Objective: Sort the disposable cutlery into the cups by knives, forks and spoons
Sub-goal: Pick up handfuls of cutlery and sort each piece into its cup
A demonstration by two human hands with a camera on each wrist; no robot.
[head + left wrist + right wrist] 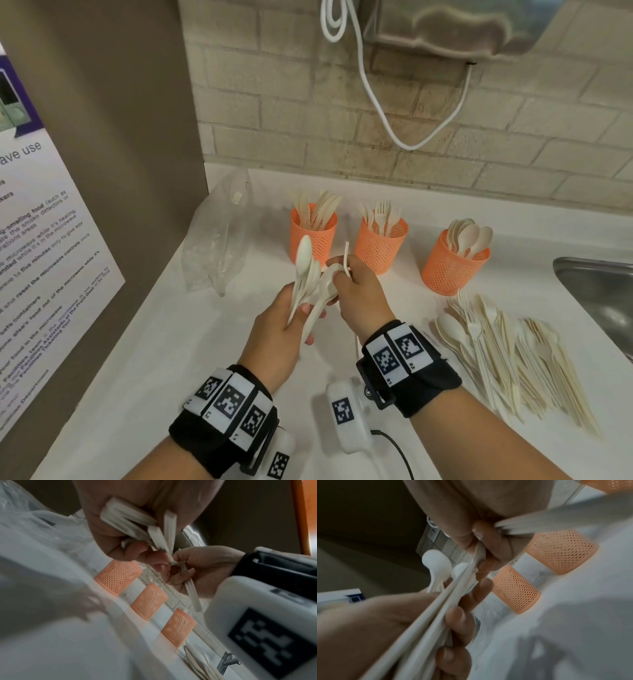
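My left hand (301,315) grips a bundle of white spoons (305,274) by the handles, bowls up, above the counter. My right hand (339,277) meets the bundle from the right; its fingertips (481,536) pinch one spoon near the bowl. It also holds a white cutlery piece (192,592), whose type I cannot tell. Behind stand three orange mesh cups: knives (313,236) on the left, forks (380,246) in the middle, spoons (452,267) on the right. A loose pile of mixed cutlery (507,353) lies at the right.
A clear plastic bag (219,240) lies at the counter's back left beside a brown wall panel with a poster (41,240). A steel sink (603,301) is at the right edge. A white cable (376,113) hangs on the brick wall.
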